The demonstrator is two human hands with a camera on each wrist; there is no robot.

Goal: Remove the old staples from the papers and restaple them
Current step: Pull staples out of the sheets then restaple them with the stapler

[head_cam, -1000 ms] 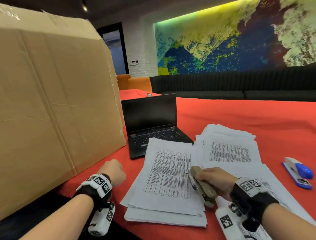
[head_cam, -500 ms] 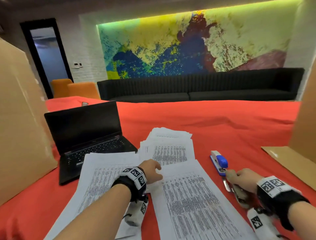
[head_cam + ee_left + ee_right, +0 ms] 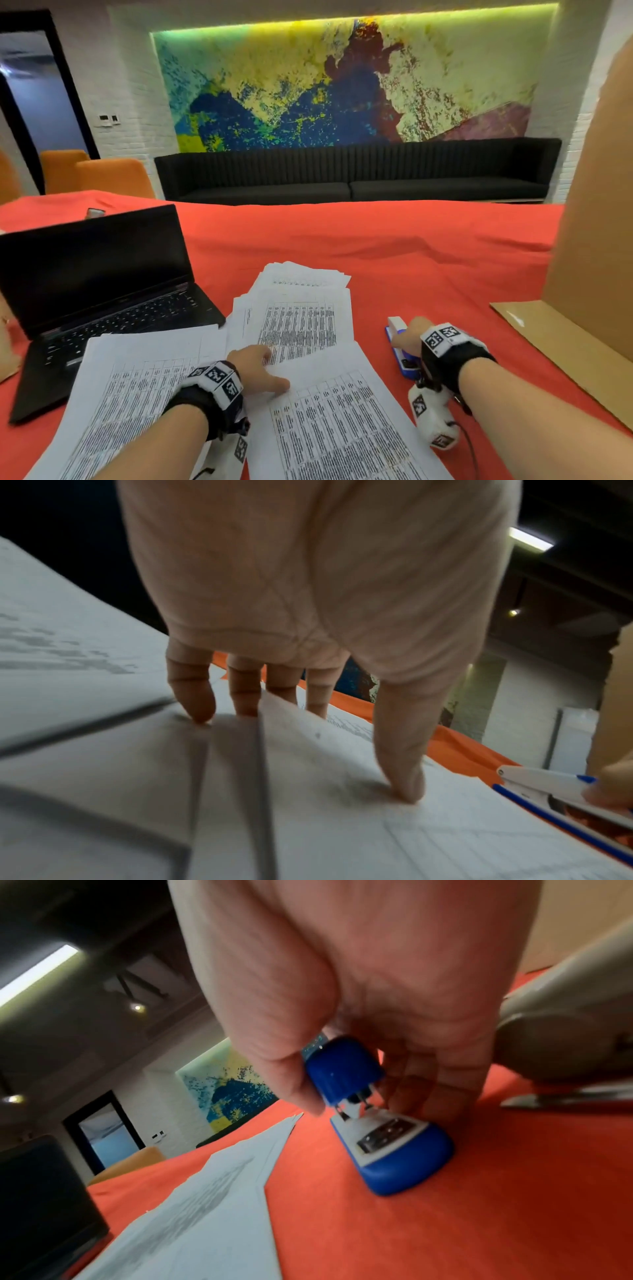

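Observation:
Printed papers lie in three piles on the red tablecloth: a near stack [image 3: 342, 428], a left stack [image 3: 137, 394] and a far stack [image 3: 298, 318]. My left hand [image 3: 270, 370] presses down on the near stack's top edge with straight, spread fingers [image 3: 192, 696] and thumb. One sheet corner [image 3: 281, 712] stands up between those fingers. My right hand [image 3: 402, 337] grips the blue and white stapler [image 3: 404, 1150], thumb on one side of its blue top and fingers on the other. The stapler's base sits on the cloth right of the papers. A grey staple remover [image 3: 565, 1042] lies just beside that hand.
An open black laptop [image 3: 102, 291] stands left of the papers. A tall cardboard box [image 3: 589, 257] with a flat flap [image 3: 565, 349] bounds the right side. Bare red cloth [image 3: 411, 260] stretches beyond the papers. A black sofa lines the far wall.
My right hand carried the grey tool to the right, let it go and took hold of the blue stapler. My left hand moved from the table's left onto the near stack.

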